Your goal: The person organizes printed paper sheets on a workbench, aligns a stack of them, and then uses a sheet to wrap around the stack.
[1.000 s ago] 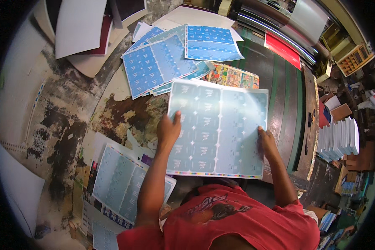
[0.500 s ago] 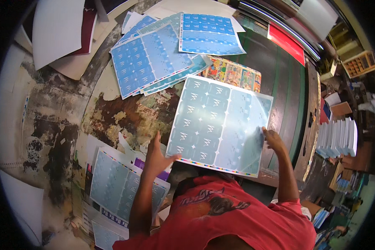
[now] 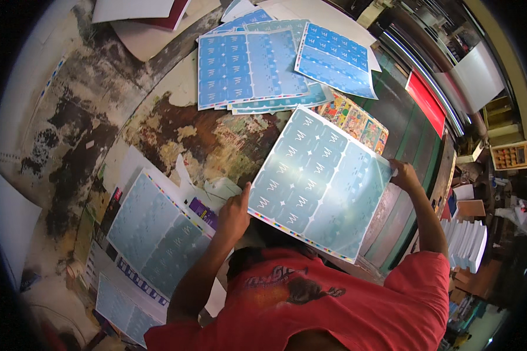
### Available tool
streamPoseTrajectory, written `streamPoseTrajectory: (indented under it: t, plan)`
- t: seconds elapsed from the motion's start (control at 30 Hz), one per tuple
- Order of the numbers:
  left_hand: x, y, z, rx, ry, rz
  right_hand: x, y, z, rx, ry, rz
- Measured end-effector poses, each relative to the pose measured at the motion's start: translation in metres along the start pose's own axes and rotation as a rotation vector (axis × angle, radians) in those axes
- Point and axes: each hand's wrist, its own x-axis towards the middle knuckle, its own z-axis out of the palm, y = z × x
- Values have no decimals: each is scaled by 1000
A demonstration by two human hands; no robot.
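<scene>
Teal-printed sheet (image 3: 316, 181), 1: held just on the person's side of the comic-patterned panel (image 3: 363, 126), hiding part of it from where I stand. Hands, 2. Right hand (image 3: 405, 174): fingers pinching the sheet's right corner. Left hand (image 3: 234, 215): against the opposite edge, thumb pointing up; other fingers partly hidden, so I cannot tell whether it grips. Edge handling probably keeps the paper flat and the print uncovered. Blue and teal sheets (image 3: 222, 64), at least 5: fanned beyond the panel and leftward, perhaps for easy lifting. Loose teal sheets (image 3: 152, 228), 2: well left of the panel, nearer the person. Red sheet (image 3: 425, 102), 1: right of the panel. White paper blocks (image 3: 465, 243), 1 row, uncountable: farther right.
</scene>
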Motion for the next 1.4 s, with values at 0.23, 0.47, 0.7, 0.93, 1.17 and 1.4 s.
streamPoseTrajectory:
  t: [0.23,0.47,0.7,0.93,1.17,1.4]
  plan:
    - [-13,3,-12,-144,-16,-169,7,-6,-4,-71,-80,119]
    - [-179,-42,-13,-89,734,-391,6,-164,-44,132,515,-26]
    - [-411,-106,32,-188,1019,-1186,-69,-456,133,714,-91,-272]
    - [-452,-105,53,-358,951,-1064,-87,-497,202,525,87,-259]
    - [-453,-123,62,-568,909,-1134,-81,-501,203,427,-10,-96]
    - [-462,-142,80,-695,1107,-956,-84,-495,189,1172,-400,87]
